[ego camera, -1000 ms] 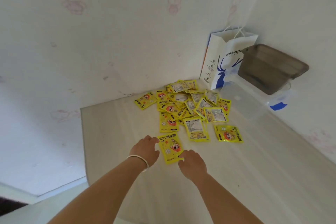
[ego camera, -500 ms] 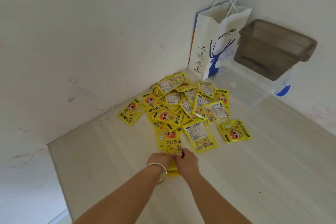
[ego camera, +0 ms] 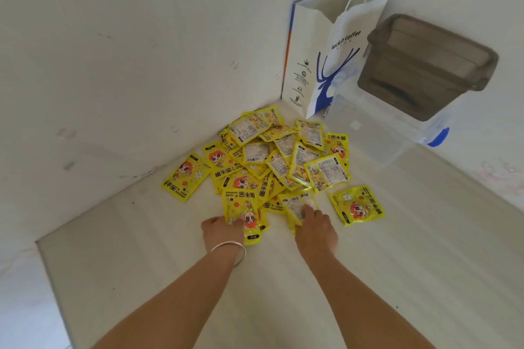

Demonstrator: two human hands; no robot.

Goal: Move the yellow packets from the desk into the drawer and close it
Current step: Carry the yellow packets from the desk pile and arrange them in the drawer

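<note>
Having parted since a moment ago, the left hand (ego camera: pixel 224 231) is pinching one glossy yellow foil packet (ego camera: pixel 243 214) while the right hand's (ego camera: pixel 314 228) fingers are pressing flat on another yellow packet (ego camera: pixel 296 208); gathering is just starting.

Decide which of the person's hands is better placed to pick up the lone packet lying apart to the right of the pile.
Right. The right hand rests on a packet just beside the lone packet; the left hand sits across the pile's near edge, holding another packet.

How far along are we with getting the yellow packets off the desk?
Just starting. The pile of yellow packets is on the desk. The left hand grips one packet; the right hand presses on another. No drawer is in view, so all stowing and closing remain.
</note>
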